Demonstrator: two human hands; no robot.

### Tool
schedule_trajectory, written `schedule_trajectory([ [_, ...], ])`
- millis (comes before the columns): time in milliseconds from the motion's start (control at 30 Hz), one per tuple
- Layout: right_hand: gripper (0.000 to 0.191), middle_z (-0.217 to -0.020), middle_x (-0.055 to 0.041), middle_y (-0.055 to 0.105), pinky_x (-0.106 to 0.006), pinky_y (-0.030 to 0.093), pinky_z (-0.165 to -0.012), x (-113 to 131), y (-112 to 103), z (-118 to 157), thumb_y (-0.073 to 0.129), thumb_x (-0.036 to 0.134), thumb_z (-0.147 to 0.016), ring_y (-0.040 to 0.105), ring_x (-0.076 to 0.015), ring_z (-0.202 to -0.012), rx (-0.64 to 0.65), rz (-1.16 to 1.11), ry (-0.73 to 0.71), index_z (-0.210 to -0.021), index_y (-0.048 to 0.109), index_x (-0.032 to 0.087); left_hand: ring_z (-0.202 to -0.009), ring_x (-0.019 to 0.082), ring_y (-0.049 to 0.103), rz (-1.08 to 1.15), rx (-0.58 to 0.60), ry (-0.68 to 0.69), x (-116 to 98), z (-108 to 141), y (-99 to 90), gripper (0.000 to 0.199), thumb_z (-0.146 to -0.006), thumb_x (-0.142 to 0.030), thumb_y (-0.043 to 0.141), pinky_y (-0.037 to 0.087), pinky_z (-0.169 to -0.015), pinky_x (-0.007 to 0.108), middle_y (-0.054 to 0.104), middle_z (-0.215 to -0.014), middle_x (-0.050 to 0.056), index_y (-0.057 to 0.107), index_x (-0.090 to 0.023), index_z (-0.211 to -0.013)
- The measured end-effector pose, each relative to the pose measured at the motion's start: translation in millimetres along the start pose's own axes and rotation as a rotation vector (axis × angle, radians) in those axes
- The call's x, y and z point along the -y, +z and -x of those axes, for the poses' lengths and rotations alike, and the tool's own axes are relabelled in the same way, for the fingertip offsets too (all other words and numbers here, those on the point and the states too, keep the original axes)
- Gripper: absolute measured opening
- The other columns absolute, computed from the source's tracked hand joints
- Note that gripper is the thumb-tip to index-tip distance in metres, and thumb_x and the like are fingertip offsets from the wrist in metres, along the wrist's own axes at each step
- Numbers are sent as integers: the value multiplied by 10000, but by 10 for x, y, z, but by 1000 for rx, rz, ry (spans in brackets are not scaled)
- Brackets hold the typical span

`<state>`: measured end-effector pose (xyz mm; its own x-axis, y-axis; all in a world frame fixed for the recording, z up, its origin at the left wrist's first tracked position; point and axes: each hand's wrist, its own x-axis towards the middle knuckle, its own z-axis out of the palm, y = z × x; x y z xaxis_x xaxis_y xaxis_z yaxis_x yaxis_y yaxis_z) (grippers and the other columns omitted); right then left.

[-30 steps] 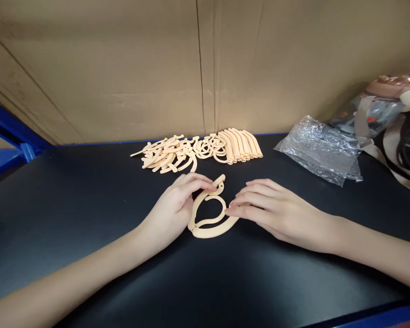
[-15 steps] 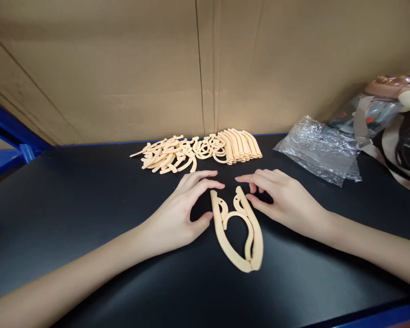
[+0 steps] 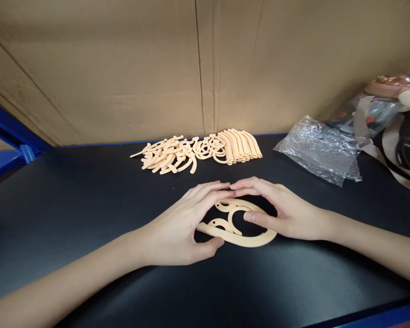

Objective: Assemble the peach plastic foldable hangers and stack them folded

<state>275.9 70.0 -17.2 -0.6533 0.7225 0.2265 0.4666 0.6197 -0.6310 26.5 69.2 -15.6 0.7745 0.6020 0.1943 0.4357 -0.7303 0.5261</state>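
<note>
Hanger [image 3: 249, 241] just got turned sideways. Left hand [image 3: 181, 230] and right hand [image 3: 287, 212] loosely cup it, half-open, so it's still mid-handling.

On the desk [image 3: 89, 200], the hanger [image 3: 248, 241] lies between the left fingers [image 3: 210, 199] and right fingers [image 3: 253, 183], with loose pieces [image 3: 171, 157] toward its ten o'clock, stacked pieces [image 3: 238, 146] toward twelve, and a plastic bag [image 3: 317, 150] toward two o'clock.

The camera sits on the head. It looks forward and down (quite near) upon the left hand [image 3: 179, 228] and right hand [image 3: 290, 210].
</note>
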Motion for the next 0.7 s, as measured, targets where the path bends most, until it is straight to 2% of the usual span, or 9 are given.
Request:
schedule_trajectory([
  [67,471,-1323,-59,555,-383,463,-992,-1,11,4,574,402,-904,548,-193,-1197,29,24,-7,-1332,438,258,-1354,268,373,2,-10,0,5,2,0,756,-770,-199,633,365,-1110,469,390,-1467,80,290,-293,-1438],
  [133,437,-1315,-55,555,-392,452,-1006,2,21,6,548,397,-921,532,-194,-1208,-1,40,4,-1324,452,258,-1355,259,372,-3,-9,12,11,3,-3,782,-766,-209,647,360,-1117,450,390,-1471,79,273,-280,-1449],
  [267,289,-1177,-38,623,-348,469,-966,-16,22,-2,498,341,-954,580,-169,-1111,-193,40,10,-1223,530,240,-1361,271,357,-50,10,4,0,0,-11,809,-788,-366,696,367,-1104,447,377,-1483,105,265,-242,-1460],
  [367,249,-1077,-28,656,-329,498,-901,-47,15,-11,513,327,-947,619,-165,-1016,-275,32,26,-1174,564,238,-1306,271,424,-106,10,12,-28,-7,-4,671,-823,-427,668,387,-1068,433,474,-1412,101,382,-238,-1400],
  [500,215,-1051,-42,667,-358,507,-879,-67,17,-14,531,323,-934,629,-184,-987,-271,46,26,-1116,595,226,-1217,258,500,-163,7,42,-70,-36,-24,499,-833,-410,654,380,-1039,413,558,-1322,77,510,-238,-1278],
  [600,195,-1056,-46,666,-374,496,-889,-59,25,-13,533,307,-931,618,-192,-1001,-272,65,21,-1094,603,224,-1143,257,539,-215,27,-10,-90,-65,-128,537,-778,-379,702,399,-996,406,599,-1248,68,522,-233,-1263],
  [700,178,-1052,-37,666,-367,484,-887,-47,30,-16,529,296,-932,610,-184,-997,-266,77,38,-1078,608,230,-1063,257,580,-294,89,-98,-59,-45,-308,576,-725,-346,733,443,-928,382,623,-1182,52,542,-246,-1260],
])
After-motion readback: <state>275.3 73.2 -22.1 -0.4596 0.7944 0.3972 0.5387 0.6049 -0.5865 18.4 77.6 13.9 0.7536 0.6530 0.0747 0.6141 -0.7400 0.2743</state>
